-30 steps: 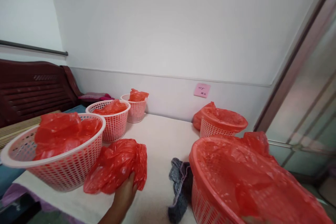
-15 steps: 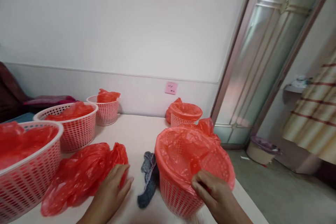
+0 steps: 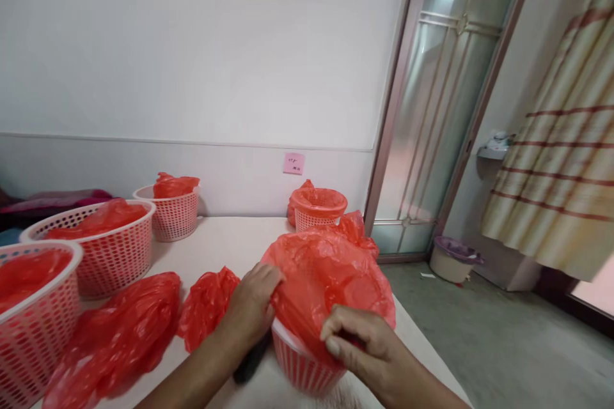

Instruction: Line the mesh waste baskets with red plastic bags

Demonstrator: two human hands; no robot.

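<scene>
- Currently working along the near edge of the red bag (image 3: 330,259) lining the front basket (image 3: 304,364), judging by film drawn tight between both hands; impossible to tell whether pulling it up or folding it down.
- Right hand (image 3: 371,339) at five o'clock on that basket: thumb and forefinger pinched together on the film.
- Left hand (image 3: 252,307) at nine o'clock: fingers curled over the edge, grasping the same film, tips partly hidden.
- Red bag spread inside the front basket and over its far edge, bunched outside at one o'clock; raised off the rim at seven o'clock, with white plastic showing underneath.
- Next move, probably: calls for holding both grips level and easing the thin film evenly, without snagging on the slotted wall.
- Crowded on the left: dark cloth (image 3: 252,361) below the left wrist at eight o'clock, crumpled bag (image 3: 208,297) just beside the left forearm at nine, second crumpled bag (image 3: 125,332) beyond.
- White baskets (image 3: 177,214) in a row from nine to ten o'clock, holding red bags, well apart from both hands; small basket (image 3: 314,222) at twelve, close behind.
- Bench (image 3: 235,236) surface showing toward eleven o'clock, with room to shift; bench edge close by at four, floor (image 3: 484,326) beyond, so little margin for sliding that way.
</scene>
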